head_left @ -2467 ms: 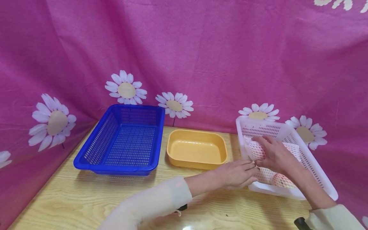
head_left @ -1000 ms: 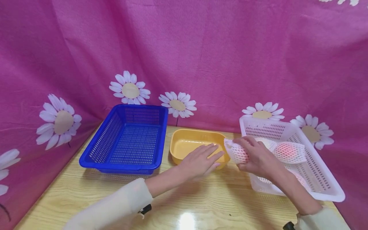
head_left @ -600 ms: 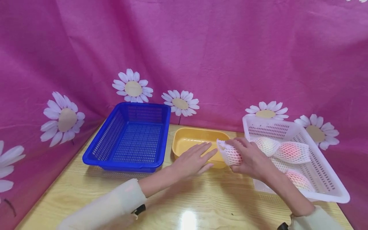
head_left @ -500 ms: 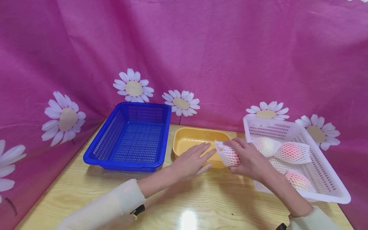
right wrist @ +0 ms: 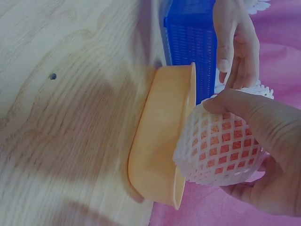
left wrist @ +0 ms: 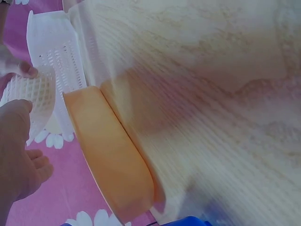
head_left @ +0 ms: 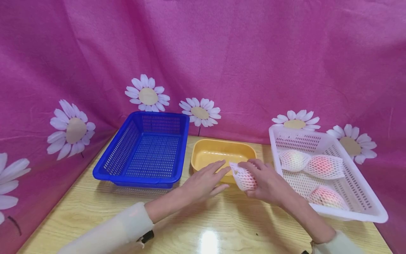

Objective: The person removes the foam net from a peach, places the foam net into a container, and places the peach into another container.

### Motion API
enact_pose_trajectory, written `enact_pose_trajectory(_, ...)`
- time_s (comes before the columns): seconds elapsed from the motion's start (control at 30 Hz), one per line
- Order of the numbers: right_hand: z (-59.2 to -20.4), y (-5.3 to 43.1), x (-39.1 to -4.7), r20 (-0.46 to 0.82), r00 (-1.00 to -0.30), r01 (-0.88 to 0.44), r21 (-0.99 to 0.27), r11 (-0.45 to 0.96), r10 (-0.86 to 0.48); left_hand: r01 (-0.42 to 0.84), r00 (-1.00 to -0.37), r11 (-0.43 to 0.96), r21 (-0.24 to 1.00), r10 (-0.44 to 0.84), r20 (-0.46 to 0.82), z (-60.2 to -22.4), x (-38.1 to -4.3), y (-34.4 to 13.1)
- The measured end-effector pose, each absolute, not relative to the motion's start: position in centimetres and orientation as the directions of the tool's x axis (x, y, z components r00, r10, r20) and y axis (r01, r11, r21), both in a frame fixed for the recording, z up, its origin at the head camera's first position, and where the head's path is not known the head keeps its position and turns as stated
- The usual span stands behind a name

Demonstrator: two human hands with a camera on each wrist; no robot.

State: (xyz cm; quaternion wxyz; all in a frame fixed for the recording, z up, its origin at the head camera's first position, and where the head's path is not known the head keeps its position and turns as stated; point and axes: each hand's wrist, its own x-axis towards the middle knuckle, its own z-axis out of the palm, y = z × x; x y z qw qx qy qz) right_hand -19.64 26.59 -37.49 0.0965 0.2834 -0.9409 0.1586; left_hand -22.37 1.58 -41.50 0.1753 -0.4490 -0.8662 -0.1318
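My right hand (head_left: 264, 180) grips a round reddish fruit (right wrist: 223, 148) wrapped in a white foam net, holding it over the near right side of the yellow bin (head_left: 198, 151). Thumb and fingers curl round the net in the right wrist view. My left hand (head_left: 203, 181) has its fingers extended over the bin's near side, fingertips close to the loose end of the net. It grips nothing. Three more netted fruits, one paler (head_left: 294, 160), one pink-red (head_left: 323, 165) and one yellow-pink (head_left: 328, 197), lie in the white basket (head_left: 358, 181).
A blue slotted basket (head_left: 152, 158) stands left of the yellow bin, and the white basket stands to its right. All rest on a wooden table (head_left: 184, 225). Behind them hangs a magenta cloth (head_left: 241, 63) printed with daisies.
My right hand has lifted the netted fruit out of the white basket and carried it left to the yellow bin. The left hand has moved left from the white basket to the bin.
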Motion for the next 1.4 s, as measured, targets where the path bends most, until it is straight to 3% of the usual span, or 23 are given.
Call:
enact_pose_trajectory(0.37, -39.0, 25.4, -19.4, 0.294, -0.779, -0.617, -0.207, 0.759, -0.554, 0.817, -0.557, 0.562, 0.124, 0.718, 0.416, -42.3, -22.0, 0.6)
enact_pose_trajectory(0.73, -40.8, 24.4, -18.5, 0.198, -0.829, -0.558, -0.230, 0.797, -0.523, 0.808, -0.575, 0.576, 0.126, 0.724, 0.381, -43.9, -21.2, -0.2)
enact_pose_trajectory(1.4, -43.1, 23.1, -18.1, 0.227, -0.776, -0.629, -0.210, 0.749, -0.588, 0.804, -0.588, 0.579, 0.133, 0.744, 0.317, -46.0, -20.4, -0.6)
